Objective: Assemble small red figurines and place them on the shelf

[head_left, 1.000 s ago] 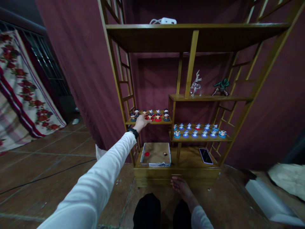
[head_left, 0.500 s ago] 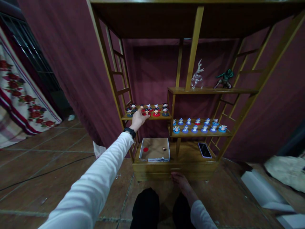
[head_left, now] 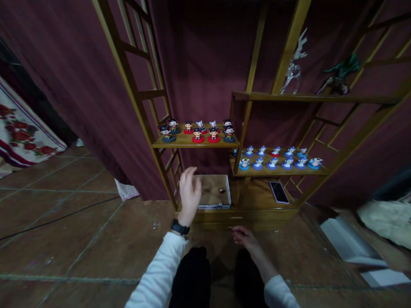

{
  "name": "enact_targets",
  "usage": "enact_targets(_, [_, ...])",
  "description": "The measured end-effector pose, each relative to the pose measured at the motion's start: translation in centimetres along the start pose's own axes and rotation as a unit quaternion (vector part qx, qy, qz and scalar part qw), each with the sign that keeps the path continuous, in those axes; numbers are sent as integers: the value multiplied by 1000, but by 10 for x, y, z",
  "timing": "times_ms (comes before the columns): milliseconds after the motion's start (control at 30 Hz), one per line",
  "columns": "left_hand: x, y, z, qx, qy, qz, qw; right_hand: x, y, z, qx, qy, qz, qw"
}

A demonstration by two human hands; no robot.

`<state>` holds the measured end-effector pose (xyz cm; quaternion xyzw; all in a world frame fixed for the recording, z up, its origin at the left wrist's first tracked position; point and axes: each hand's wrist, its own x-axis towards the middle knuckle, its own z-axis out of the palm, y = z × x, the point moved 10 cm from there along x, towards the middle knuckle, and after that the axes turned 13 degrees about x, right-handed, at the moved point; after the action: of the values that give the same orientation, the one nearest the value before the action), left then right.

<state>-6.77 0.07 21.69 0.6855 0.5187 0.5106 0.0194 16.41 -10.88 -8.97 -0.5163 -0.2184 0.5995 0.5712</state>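
My left hand [head_left: 189,191], with a dark watch [head_left: 180,227] on its wrist, is raised before the left part of a shallow cardboard box [head_left: 228,192]. Its thumb and fingers are apart with nothing visible between them, and it hides that side of the box. Inside the box lies one small dark piece [head_left: 221,190]. Low in front of the cabinet drawers hangs my right hand [head_left: 243,236], its fingers loosely bent and nothing seen in them. Above the box, small figurines on red and dark round bases, one of them a red-based figurine [head_left: 198,134], stand in rows on the left shelf [head_left: 192,144].
Several blue-based figurines [head_left: 272,163] stand on the right shelf [head_left: 282,172]. A clear deer ornament [head_left: 293,72] and a dark green figure [head_left: 342,77] are higher up. A phone [head_left: 279,192] lies on the cabinet's lower level. White boxes [head_left: 349,244] are on the floor at right.
My left hand has left the figurines on the left shelf and come down in front of the box. The red disc in the box is now out of sight. My view has tilted down.
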Motion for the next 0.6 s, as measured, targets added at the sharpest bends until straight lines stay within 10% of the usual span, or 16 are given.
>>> enact_targets(133, [-71,-86,90,-70,-86,-188,976,15,-6,7,-55,-7,-62,997])
enact_targets(267, [-110,-152,153,-181,-110,-400,892,51,-36,27,-110,-22,-135,984])
enact_targets(433, [-114,-205,145,-265,-5,-538,800,133,-66,98,-208,-66,-188,958])
enact_targets(600, [-96,-226,131,-298,8,-536,789,203,-55,196,-307,-124,-232,915])
